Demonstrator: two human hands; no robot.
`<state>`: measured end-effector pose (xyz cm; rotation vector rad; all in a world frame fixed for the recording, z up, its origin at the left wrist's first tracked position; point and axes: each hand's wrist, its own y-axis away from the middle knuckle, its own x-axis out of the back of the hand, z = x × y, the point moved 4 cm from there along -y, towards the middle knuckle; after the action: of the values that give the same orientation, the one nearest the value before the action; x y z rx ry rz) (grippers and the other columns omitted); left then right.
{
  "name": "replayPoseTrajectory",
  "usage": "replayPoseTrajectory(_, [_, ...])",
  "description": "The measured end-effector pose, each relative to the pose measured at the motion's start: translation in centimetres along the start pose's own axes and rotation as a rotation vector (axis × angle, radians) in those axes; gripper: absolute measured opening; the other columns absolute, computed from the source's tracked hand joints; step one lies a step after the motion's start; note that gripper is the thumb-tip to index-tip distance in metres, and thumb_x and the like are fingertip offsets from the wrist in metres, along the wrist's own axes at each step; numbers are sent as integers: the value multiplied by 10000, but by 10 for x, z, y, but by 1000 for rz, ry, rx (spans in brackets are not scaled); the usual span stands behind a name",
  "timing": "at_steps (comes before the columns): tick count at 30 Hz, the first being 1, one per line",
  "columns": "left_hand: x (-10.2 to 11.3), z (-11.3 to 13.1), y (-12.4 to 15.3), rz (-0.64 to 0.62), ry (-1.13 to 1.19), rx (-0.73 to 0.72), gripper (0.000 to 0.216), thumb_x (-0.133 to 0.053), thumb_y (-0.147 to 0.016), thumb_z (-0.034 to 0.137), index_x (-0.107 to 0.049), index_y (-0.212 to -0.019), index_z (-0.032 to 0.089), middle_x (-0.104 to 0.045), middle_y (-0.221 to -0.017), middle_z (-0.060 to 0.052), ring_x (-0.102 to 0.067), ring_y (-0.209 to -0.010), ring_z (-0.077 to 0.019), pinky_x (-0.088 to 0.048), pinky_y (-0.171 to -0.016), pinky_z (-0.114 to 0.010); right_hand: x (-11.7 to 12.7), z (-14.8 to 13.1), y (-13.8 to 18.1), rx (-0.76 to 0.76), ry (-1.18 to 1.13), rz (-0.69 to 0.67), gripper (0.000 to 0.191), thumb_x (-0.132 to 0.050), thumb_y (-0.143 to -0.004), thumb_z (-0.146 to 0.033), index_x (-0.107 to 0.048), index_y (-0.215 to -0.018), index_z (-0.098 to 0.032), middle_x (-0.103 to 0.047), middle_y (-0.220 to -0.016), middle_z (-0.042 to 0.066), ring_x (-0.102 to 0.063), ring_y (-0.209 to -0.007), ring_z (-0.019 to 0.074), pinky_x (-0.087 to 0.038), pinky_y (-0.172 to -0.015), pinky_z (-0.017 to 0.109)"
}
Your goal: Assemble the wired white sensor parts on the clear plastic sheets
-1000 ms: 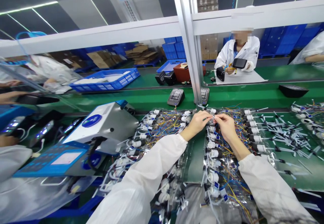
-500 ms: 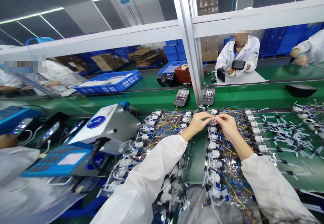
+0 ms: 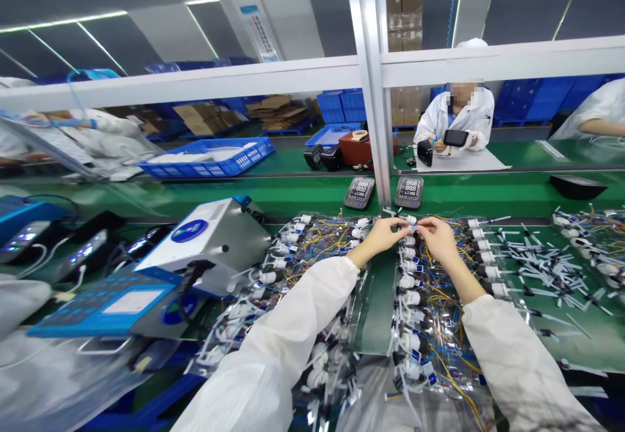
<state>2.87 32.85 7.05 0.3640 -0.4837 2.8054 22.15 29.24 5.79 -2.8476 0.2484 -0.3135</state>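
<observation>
2 hands, left hand [image 3: 383, 237] and right hand [image 3: 439, 238], pinch 1 small pale part [image 3: 413, 228] between narrow fingertips, same spot as a second ago; 2 clear bags [image 3: 312, 250] of wired parts lie below; 2 digital displays [image 3: 360, 192] sit on the green bench [image 3: 375, 308]; 1 co-worker [image 3: 452, 120] sits beyond the glass; 1 blue crate [image 3: 209, 157].

hands: my left hand [image 3: 378, 237] and my right hand [image 3: 440, 240] pinch one small white connector [image 3: 413, 228] | near: coloured wires [image 3: 452, 367] in clear plastic bag [image 3: 471, 334] | under: green conveyor belt [image 3: 375, 315]
</observation>
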Motion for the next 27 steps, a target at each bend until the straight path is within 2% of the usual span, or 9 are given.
replayPoseTrajectory(3, [10,-16,-4,143,112,191,403,-672,-895,554,-743,-1021,178,-765,-1107,-123,-706,-1010,-251,-537,-845,-351,13,-7,-2,69,176,13,108,-691,-798,-246,-763,-876,-224,-763,-924,63,-694,-825,222,-545,-891,402])
replayPoseTrajectory(5, [13,-29,-8,207,183,331,467,-551,-951,598,-692,-1044,163,-743,-1101,-147,-710,-962,-243,-539,-766,-342,18,-11,1,99,265,-11,117,-691,-761,-168,-766,-815,-238,-761,-884,53,-688,-834,227,-521,-937,404])
replayPoseTrajectory(8, [4,-44,-15,233,261,493,402,-638,-922,551,-651,-1011,159,-729,-999,-122,-708,-878,-211,-533,-730,-317,21,-16,8,135,352,-60,149,-700,-713,-104,-749,-708,-244,-753,-819,47,-689,-853,241,-502,-957,398])
replayPoseTrajectory(10, [-6,-50,-21,242,291,549,344,-694,-916,486,-644,-992,154,-713,-951,-79,-692,-835,-179,-538,-735,-307,25,-21,11,160,385,-56,135,-694,-733,-121,-754,-726,-242,-758,-862,58,-689,-912,255,-490,-980,408])
replayPoseTrajectory(14, [-19,-43,-30,265,305,517,294,-736,-914,405,-657,-879,124,-662,-807,-22,-608,-686,-132,-517,-642,-270,46,-33,13,186,401,6,122,-650,-827,-231,-770,-843,-237,-762,-931,73,-685,-934,257,-505,-951,417])
replayPoseTrajectory(18, [-13,-10,-39,299,325,304,340,-875,-753,379,-651,-705,127,-639,-668,-21,-584,-649,-127,-438,-556,-215,80,-42,14,170,364,72,169,-628,-864,-330,-762,-873,-227,-772,-925,69,-695,-856,240,-537,-855,396])
replayPoseTrajectory(22, [2,45,-57,334,395,83,314,-800,-826,438,-695,-870,145,-728,-844,-56,-682,-759,-143,-503,-589,-203,108,-40,13,118,315,169,229,-600,-875,-370,-746,-931,-203,-775,-915,76,-695,-814,227,-545,-795,375])
replayPoseTrajectory(24, [10,77,-66,338,425,0,314,-792,-836,448,-700,-923,161,-750,-940,-63,-718,-824,-148,-544,-621,-203,112,-37,10,92,296,190,247,-599,-862,-357,-737,-977,-188,-773,-918,86,-696,-802,227,-549,-768,373])
replayPoseTrajectory(27, [21,131,-72,324,492,-216,307,-807,-837,439,-700,-909,160,-753,-929,-59,-737,-819,-151,-608,-658,-231,105,-35,5,90,279,158,295,-612,-825,-303,-729,-1065,-176,-770,-1012,110,-712,-887,251,-563,-802,398])
